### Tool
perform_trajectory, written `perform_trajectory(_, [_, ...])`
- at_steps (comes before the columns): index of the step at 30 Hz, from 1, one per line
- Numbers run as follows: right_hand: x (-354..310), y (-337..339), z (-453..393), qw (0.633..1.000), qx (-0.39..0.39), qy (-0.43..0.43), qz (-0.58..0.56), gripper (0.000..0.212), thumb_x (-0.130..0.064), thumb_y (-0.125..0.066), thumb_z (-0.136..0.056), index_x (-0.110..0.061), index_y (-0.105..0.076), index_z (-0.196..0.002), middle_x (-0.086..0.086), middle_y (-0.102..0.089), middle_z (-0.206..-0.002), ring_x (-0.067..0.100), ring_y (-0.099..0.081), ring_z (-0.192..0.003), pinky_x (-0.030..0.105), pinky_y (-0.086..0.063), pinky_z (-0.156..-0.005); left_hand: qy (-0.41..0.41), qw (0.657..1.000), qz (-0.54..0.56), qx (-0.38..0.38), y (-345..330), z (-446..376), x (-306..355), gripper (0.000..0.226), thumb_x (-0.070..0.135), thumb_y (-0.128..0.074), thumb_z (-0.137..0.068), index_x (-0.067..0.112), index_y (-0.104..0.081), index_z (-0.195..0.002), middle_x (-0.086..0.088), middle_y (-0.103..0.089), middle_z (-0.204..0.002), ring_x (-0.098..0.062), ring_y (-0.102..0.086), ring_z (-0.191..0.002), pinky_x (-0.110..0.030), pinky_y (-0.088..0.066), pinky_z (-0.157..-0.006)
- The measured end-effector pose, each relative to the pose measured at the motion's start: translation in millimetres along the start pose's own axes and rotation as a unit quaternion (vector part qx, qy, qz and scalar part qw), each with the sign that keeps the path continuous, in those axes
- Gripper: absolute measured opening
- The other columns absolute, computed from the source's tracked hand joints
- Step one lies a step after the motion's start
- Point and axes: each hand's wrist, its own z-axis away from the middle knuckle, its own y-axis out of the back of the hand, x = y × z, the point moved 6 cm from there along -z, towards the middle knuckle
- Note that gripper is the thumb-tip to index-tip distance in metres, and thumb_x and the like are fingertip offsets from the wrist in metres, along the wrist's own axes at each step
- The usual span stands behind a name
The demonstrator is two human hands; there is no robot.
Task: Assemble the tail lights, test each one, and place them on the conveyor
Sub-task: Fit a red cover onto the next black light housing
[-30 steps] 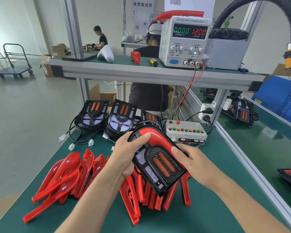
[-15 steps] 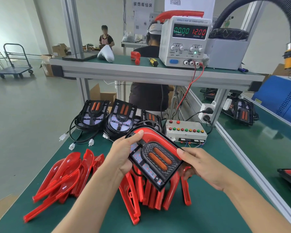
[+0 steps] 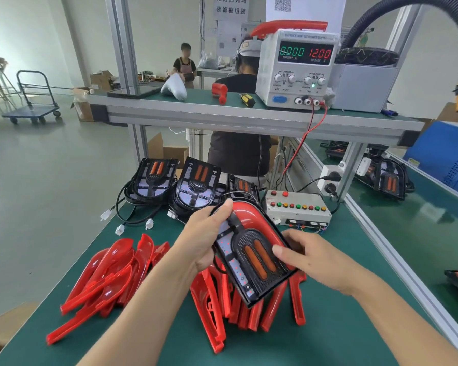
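A black tail light with two orange bars and a red curved trim along its far edge is held tilted above the green bench. My left hand grips its left side, thumb up by the red trim. My right hand holds its right edge, thumb resting on the black grille. Red trim pieces lie in one pile at the left and another under the light. Three untrimmed black tail lights with cables stand behind. The test box with coloured buttons sits to the right.
A power supply reading 12.00 stands on the upper shelf, red and black leads running down. The conveyor runs along the right, carrying a tail light. White connectors lie on the bench. Two people work behind the shelf.
Both hands have lifted the tail light slightly and drawn it up-left; my right hand has shifted from under the right edge to grip with its thumb on the grille.
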Motion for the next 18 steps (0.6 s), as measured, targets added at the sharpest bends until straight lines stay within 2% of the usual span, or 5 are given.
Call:
perform_trajectory(4, [9, -1, 0, 0.998, 0.064, 0.002, -0.002, 0.022, -0.05, -0.053, -0.102, -0.036, -0.067, -0.092, -0.015, -0.07, -0.08, 0.005, -0.061, -0.071, 0.028, -0.048, -0.071, 0.043, 0.998, -0.013, -0.035, -6, -2, 7, 0.061, 0.055, -0.039, -0.104, 0.005, -0.064, -0.127, -0.014, -0.073, -0.116, -0.029, -0.069, -0.109, -0.044, -0.058, -0.091])
perform_trajectory(8, [21, 7, 10, 0.97, 0.199, -0.01, -0.138, 0.039, -0.037, -0.046, -0.106, -0.045, -0.071, -0.076, -0.014, -0.068, -0.064, -0.001, -0.059, -0.054, 0.011, -0.044, -0.055, 0.014, 0.992, -0.128, 0.01, 25, 1, 20, 0.055, 0.059, -0.036, -0.103, 0.018, -0.059, -0.132, -0.005, -0.065, -0.125, -0.021, -0.062, -0.117, -0.041, -0.063, -0.075])
perform_trajectory(11, [29, 12, 16, 0.95, 0.257, -0.03, -0.173, 0.048, -0.037, -0.045, -0.107, -0.035, -0.065, -0.063, -0.009, -0.051, -0.051, 0.008, -0.042, -0.044, 0.014, -0.037, -0.044, -0.04, 0.976, -0.201, 0.073, 64, 7, 29, 0.035, 0.044, -0.047, -0.105, 0.017, -0.068, -0.114, -0.007, -0.069, -0.116, -0.021, -0.068, -0.107, -0.032, -0.062, -0.066])
perform_trajectory(14, [35, 8, 19, 0.937, 0.287, -0.044, -0.195, 0.045, -0.036, -0.046, -0.107, -0.022, -0.059, -0.067, 0.0, -0.047, -0.052, 0.015, -0.039, -0.046, 0.028, -0.035, -0.049, -0.109, 0.926, -0.325, 0.155, 106, 21, 35, 0.017, 0.03, -0.06, -0.1, 0.019, -0.071, -0.093, -0.004, -0.074, -0.086, -0.022, -0.074, -0.083, -0.035, -0.063, -0.067])
perform_trajectory(18, [40, -6, 18, 0.933, 0.297, -0.05, -0.198, 0.046, -0.034, -0.045, -0.108, -0.015, -0.055, -0.067, 0.001, -0.048, -0.05, 0.015, -0.041, -0.045, 0.035, -0.035, -0.056, -0.129, 0.805, -0.532, 0.228, 142, 40, 32, 0.017, 0.025, -0.071, -0.087, 0.022, -0.068, -0.071, 0.005, -0.067, -0.062, -0.015, -0.065, -0.066, -0.035, -0.054, -0.08])
